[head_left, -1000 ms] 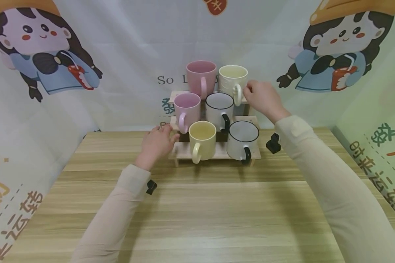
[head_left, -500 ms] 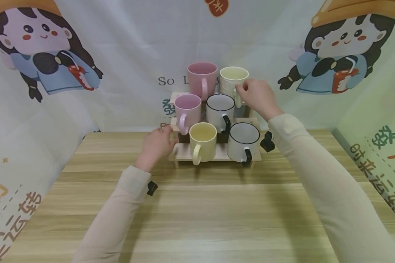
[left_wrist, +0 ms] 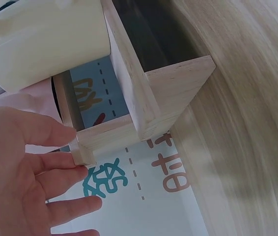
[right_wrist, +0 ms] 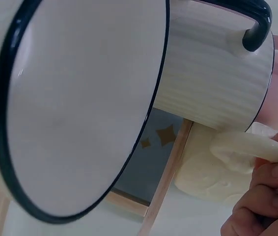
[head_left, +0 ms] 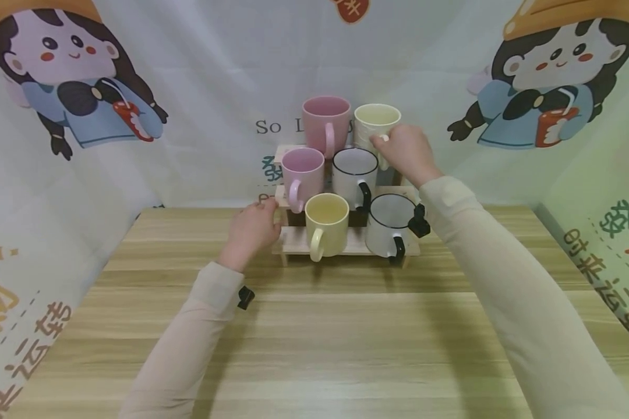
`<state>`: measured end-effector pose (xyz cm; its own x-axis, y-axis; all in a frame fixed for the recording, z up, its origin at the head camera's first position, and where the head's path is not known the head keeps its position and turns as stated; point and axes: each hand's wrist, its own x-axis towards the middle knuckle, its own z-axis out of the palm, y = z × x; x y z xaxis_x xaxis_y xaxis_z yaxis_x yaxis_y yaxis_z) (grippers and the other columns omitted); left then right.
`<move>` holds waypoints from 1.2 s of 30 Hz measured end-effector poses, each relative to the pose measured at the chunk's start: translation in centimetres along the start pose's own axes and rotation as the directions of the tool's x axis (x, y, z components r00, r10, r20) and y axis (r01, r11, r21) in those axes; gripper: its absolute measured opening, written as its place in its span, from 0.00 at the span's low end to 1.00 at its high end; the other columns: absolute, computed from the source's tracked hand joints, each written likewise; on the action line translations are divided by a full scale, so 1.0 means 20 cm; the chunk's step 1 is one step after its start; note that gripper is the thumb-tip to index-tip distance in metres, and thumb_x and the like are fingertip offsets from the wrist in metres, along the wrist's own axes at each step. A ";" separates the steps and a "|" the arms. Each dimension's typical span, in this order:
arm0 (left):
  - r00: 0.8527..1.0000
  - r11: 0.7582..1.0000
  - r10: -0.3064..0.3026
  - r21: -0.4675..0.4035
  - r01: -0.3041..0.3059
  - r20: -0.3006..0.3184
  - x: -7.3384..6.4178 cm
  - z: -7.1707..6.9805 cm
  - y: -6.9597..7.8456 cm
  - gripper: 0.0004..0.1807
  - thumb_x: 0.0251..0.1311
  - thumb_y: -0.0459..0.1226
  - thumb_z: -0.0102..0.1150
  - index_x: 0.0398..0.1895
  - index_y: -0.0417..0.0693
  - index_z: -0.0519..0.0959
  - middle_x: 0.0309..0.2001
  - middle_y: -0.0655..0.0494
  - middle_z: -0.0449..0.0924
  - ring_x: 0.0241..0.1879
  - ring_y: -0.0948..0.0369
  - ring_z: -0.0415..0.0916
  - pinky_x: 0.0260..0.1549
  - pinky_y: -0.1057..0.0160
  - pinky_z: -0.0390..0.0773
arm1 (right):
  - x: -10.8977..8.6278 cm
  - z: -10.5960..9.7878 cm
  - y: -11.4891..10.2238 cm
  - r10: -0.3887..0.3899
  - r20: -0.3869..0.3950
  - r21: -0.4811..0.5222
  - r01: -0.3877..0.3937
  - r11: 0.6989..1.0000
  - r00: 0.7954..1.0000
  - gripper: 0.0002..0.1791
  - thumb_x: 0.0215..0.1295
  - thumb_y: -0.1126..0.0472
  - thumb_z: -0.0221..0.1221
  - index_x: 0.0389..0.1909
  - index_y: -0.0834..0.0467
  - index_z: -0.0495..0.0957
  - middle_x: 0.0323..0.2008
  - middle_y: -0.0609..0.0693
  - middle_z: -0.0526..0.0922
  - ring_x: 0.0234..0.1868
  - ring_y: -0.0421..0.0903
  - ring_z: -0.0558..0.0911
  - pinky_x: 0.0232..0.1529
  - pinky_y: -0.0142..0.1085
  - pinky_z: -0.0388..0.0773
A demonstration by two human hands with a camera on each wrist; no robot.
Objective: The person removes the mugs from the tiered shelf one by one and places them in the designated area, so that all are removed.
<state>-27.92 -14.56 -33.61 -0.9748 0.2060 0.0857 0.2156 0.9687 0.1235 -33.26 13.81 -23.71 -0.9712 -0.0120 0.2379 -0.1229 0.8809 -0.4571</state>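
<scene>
The left hand point(head_left: 253, 228) pinches the left end of the middle tier of the wooden rack point(head_left: 356, 241), probably to steady it, its other fingers spread. At far right on the top tier, the cream mug point(head_left: 366, 130) is pinched at its near-facing handle point(right_wrist: 247, 146) by the right hand point(head_left: 409, 152), fingers curled. Lilac mug point(head_left: 308, 185), dark pink mug point(head_left: 318, 129), yellow mug point(head_left: 329, 234) stand left; the middle black-rimmed mug point(head_left: 347, 184) and near black-rimmed mug point(head_left: 384, 235) obstruct from nearer.

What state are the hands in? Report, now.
Left hand: pinching the wooden rack.
Right hand: holding the cream mug by its handle.
</scene>
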 end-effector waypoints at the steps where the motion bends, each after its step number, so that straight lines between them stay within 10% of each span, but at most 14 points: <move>1: 1.000 1.000 0.002 0.001 -0.002 -0.003 0.00 0.00 0.00 0.27 0.60 0.40 0.55 0.62 0.40 0.66 0.56 0.40 0.77 0.53 0.44 0.76 0.49 0.47 0.77 | 0.00 0.00 0.00 0.003 -0.005 0.003 -0.003 1.000 1.000 0.20 0.67 0.52 0.49 0.18 0.59 0.68 0.15 0.48 0.70 0.20 0.46 0.70 0.20 0.33 0.65; 36: 1.000 1.000 -0.016 -0.002 0.016 -0.004 -0.01 -0.01 0.01 0.25 0.56 0.35 0.55 0.58 0.41 0.69 0.51 0.39 0.79 0.44 0.45 0.79 0.39 0.49 0.81 | -0.03 0.04 0.13 -0.005 -0.248 0.042 0.016 0.999 0.969 0.16 0.63 0.57 0.46 0.19 0.60 0.71 0.21 0.55 0.77 0.26 0.51 0.74 0.23 0.34 0.65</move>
<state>-27.76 -14.39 -33.48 -0.9779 0.1896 0.0881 0.1998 0.9716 0.1271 -33.22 15.80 -25.78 -0.8897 0.1014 0.4451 -0.1464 0.8602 -0.4885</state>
